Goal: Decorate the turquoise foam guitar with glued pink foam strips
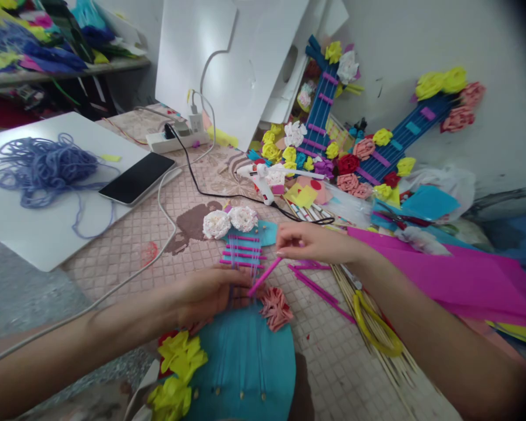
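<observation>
A blue paper guitar lies on the table in front of me, with thread strings running from its body up the neck. Several magenta sticks cross the neck. My left hand reaches in from the left with its fingers stretched out at the strings, near the lower neck. Pinched in my right hand is another magenta stick, slanting down to the left fingertips. White paper flowers top the neck; a salmon flower and yellow flowers decorate the body.
Loose magenta sticks, yellow-handled scissors and wooden skewers lie at the right. Behind them are a white glue gun and magenta paper. Two decorated guitars lean at the back. A phone and purple yarn are left.
</observation>
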Action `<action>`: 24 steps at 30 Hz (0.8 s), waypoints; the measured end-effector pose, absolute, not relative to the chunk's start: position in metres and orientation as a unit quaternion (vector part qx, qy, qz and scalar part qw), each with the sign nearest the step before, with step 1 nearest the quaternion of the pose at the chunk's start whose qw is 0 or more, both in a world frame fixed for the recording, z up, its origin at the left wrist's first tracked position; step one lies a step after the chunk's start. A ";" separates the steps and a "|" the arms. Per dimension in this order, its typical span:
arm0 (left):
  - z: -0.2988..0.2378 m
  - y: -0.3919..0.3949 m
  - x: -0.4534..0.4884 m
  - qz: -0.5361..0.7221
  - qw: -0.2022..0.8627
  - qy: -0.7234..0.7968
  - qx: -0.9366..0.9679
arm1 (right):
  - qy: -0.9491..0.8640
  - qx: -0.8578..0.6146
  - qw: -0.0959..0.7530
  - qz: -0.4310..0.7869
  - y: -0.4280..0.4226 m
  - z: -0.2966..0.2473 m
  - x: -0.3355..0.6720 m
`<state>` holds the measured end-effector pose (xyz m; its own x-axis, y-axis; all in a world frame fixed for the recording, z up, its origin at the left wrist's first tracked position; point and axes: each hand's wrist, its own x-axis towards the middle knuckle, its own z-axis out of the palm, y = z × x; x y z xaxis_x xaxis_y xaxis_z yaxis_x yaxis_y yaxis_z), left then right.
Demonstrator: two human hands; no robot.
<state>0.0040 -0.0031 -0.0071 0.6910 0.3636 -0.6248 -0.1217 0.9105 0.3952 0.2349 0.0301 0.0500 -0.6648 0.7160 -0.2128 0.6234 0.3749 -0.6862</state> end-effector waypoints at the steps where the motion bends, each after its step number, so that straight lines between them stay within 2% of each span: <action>1: -0.007 -0.003 0.003 0.125 0.910 0.366 0.151 | -0.813 -0.431 0.083 0.382 0.023 0.050 0.241; 7: -0.003 -0.002 -0.003 0.106 0.918 0.359 0.134 | -0.725 -0.563 0.205 0.341 -0.026 0.031 0.274; 11: 0.002 -0.004 -0.002 0.108 0.911 0.375 0.132 | -0.695 -0.606 0.257 0.290 -0.048 0.017 0.278; 24: 0.006 -0.011 -0.011 0.105 0.907 0.386 0.128 | -0.650 -0.625 0.302 0.309 -0.065 -0.004 0.256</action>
